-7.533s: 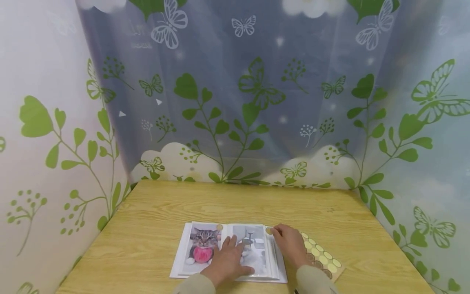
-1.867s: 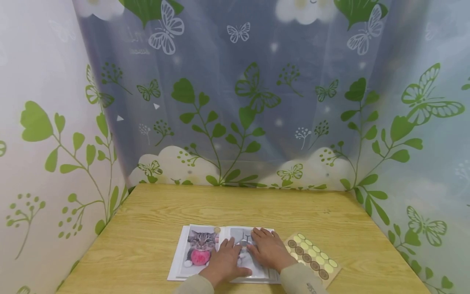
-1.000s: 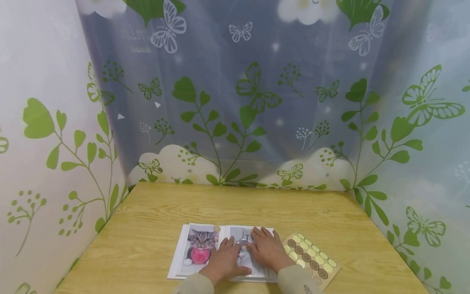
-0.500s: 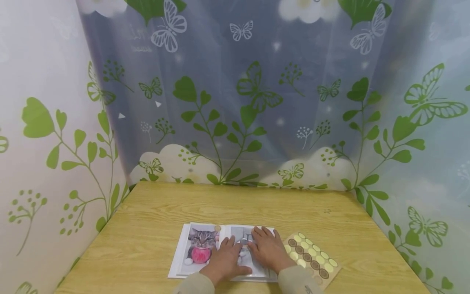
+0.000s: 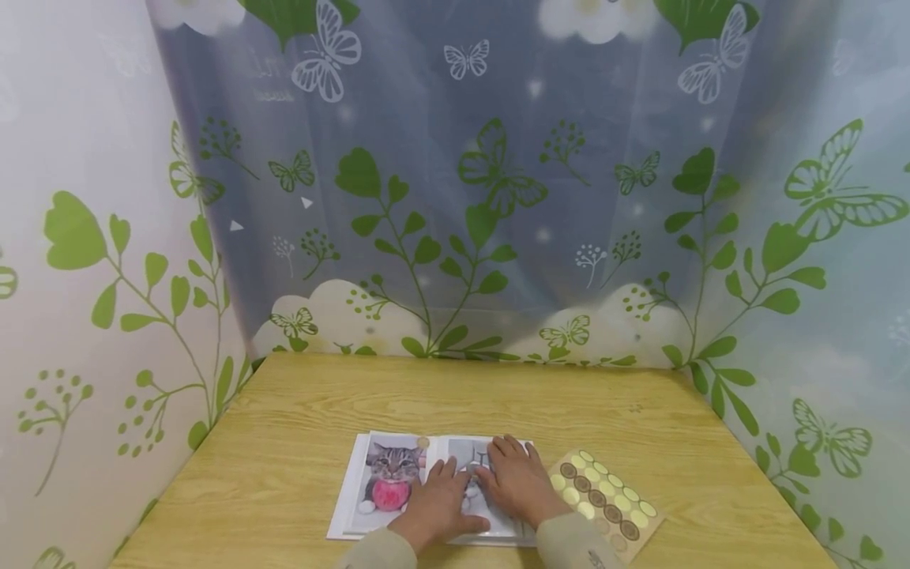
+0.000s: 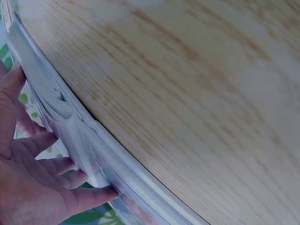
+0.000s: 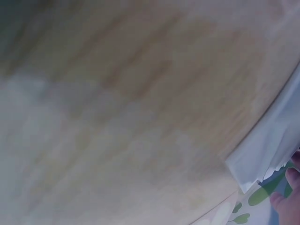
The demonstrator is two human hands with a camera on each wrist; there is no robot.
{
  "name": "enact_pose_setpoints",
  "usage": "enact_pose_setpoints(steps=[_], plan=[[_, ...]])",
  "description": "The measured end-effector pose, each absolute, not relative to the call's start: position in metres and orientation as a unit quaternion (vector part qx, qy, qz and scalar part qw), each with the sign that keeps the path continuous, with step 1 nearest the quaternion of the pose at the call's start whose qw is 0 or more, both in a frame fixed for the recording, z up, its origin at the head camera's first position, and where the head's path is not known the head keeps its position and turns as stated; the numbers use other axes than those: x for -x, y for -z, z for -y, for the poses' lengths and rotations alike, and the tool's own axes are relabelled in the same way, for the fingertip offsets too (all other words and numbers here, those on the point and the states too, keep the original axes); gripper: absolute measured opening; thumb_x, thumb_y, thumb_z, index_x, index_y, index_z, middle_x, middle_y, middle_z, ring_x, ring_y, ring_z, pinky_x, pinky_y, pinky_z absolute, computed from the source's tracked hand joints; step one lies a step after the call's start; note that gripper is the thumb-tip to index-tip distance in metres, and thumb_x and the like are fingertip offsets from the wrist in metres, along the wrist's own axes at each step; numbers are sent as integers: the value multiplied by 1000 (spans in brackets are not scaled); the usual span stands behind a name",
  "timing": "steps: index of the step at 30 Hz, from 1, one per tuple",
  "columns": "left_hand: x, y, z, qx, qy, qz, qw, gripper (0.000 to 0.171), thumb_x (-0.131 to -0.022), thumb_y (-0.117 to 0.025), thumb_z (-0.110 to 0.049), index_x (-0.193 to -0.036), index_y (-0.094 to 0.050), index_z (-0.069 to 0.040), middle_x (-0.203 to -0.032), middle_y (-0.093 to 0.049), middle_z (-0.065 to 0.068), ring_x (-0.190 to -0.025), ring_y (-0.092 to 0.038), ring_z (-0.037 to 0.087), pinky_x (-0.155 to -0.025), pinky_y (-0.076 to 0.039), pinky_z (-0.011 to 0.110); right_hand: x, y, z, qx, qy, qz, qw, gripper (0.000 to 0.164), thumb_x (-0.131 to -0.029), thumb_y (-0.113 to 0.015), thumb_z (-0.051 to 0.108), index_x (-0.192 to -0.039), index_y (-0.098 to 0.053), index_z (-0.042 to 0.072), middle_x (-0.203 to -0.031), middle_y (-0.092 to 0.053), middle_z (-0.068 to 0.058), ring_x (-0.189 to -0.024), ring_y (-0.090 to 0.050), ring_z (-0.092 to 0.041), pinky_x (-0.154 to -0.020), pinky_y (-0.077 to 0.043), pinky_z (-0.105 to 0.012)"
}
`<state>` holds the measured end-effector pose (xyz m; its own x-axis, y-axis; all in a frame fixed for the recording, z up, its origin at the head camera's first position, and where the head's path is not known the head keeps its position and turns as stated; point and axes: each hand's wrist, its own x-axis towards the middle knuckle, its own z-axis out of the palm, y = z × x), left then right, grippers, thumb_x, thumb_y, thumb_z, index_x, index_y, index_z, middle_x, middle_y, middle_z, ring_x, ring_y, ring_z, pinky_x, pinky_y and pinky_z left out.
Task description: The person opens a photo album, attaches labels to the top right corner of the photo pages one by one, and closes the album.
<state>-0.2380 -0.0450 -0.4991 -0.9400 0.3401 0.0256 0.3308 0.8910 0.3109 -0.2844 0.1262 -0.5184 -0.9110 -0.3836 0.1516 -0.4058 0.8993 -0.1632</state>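
A photo album (image 5: 347,506) lies open on the wooden table, its pages in clear sleeves. The left page shows a cat picture (image 5: 394,470) with a pink ball, and a small round sticker (image 5: 423,442) sits at its top corner. My left hand (image 5: 441,502) rests with spread fingers across the inner part of the right page, over a greyish picture (image 5: 462,450). Over that page's outer side lies my right hand (image 5: 522,482), fingers extended, hiding much of the edge. In the left wrist view, fingertips touch the layered sleeves (image 6: 93,150).
Right of the album, partly under the right sleeve (image 5: 576,541), is a tan sheet (image 5: 640,541) with rows of round gold and brown stickers. The wooden table (image 5: 455,395) extends back to a curtain (image 5: 441,237) printed with leaves and butterflies.
Several seconds ago my right hand pinched a round gold sticker at the album's upper right edge; since then it has moved left and flattened on the right page. Both hands stay nearly still lately.
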Motion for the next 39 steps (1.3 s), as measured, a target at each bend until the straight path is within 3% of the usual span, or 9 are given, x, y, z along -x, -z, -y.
enact_pose_setpoints(steps=[22,39], plan=[[236,499,46,-177,-173,-969,12,86,-75,-78,-56,-138,-55,-3,-147,-44,25,-136,-38,45,-101,-33,72,282,519,-122,-209,-103,970,63,65,-104,-35,52,-143,-49,2,-150,-44,-16,-139,-38,-37,-113,-23,-63],[237,498,45,-175,-166,-970,13,83,-76,-78,-57,-136,-57,-4,-147,-45,24,-137,-38,43,-102,-34,71,272,514,-137,-230,-57,968,86,58,-103,-40,51,-136,-58,6,-144,-53,-10,-135,-45,-34,-112,-27,-62]])
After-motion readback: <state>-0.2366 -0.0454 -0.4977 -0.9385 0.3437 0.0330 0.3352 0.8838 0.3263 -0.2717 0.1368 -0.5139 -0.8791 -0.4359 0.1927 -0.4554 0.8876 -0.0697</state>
